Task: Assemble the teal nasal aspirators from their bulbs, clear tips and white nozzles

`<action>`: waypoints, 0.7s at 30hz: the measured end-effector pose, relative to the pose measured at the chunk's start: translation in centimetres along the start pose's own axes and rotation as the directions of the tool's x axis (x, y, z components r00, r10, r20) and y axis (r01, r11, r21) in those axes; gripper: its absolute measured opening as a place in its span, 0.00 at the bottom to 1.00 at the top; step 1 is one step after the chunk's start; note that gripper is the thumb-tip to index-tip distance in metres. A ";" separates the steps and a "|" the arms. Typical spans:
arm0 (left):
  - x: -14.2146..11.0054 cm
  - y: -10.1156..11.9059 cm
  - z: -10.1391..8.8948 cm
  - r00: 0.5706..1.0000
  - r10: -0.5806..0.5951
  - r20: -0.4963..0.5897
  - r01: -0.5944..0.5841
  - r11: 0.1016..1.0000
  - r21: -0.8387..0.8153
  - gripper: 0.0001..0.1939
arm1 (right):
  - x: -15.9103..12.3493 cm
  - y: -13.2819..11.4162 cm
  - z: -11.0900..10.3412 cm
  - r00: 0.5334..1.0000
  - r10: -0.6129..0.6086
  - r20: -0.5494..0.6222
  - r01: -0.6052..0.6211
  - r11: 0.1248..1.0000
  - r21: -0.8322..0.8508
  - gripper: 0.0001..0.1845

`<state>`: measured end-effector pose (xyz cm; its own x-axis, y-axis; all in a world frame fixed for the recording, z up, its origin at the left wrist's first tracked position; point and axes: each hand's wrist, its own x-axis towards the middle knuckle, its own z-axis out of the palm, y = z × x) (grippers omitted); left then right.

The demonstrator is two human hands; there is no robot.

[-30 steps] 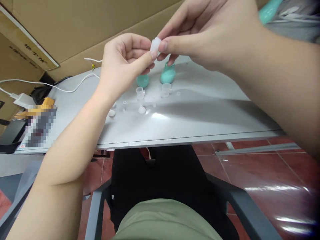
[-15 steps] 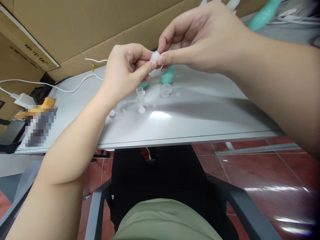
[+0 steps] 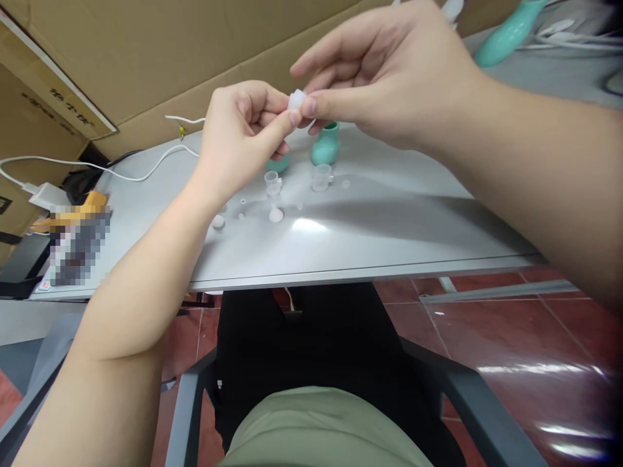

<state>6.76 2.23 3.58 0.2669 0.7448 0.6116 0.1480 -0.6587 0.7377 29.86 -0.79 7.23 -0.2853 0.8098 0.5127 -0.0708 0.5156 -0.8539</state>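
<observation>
1. The left hand pinches a small white piece between thumb and forefinger, its other fingers curled beneath.
2. The right hand has its thumb tip against the same piece, with the forefinger stretched out and apart from it; whether its other fingers grip the piece from behind, I cannot tell.
3. The white piece is held up above the desk, toward its far side.
4. Below the hands, a round-bodied green bulb stands upright with its open mouth upward; a second green bulb to its left is partly hidden by the left hand.
5. Nearer the person are two clear cups, a left cup and a right cup, each with a small side spout.
6. Nearer again lie a white cone-shaped part, a white disc and a tiny ring, apart from one another.
7. At far left, a white cable crosses the desk near a yellow object.
8. A cardboard sheet stands behind the desk; a long green part lies at upper right.
</observation>
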 end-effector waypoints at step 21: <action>0.1 -1.4 0.3 0.998 0.053 -0.045 -0.053 0.998 -0.015 0.20 | -0.5 -0.6 1.3 0.990 -0.041 -0.134 0.024 0.992 -0.122 0.16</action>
<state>6.83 3.22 2.55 0.2312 0.7132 0.6617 0.1195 -0.6958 0.7082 28.83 -1.88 7.35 -0.1519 0.8183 0.5543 0.0394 0.5654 -0.8239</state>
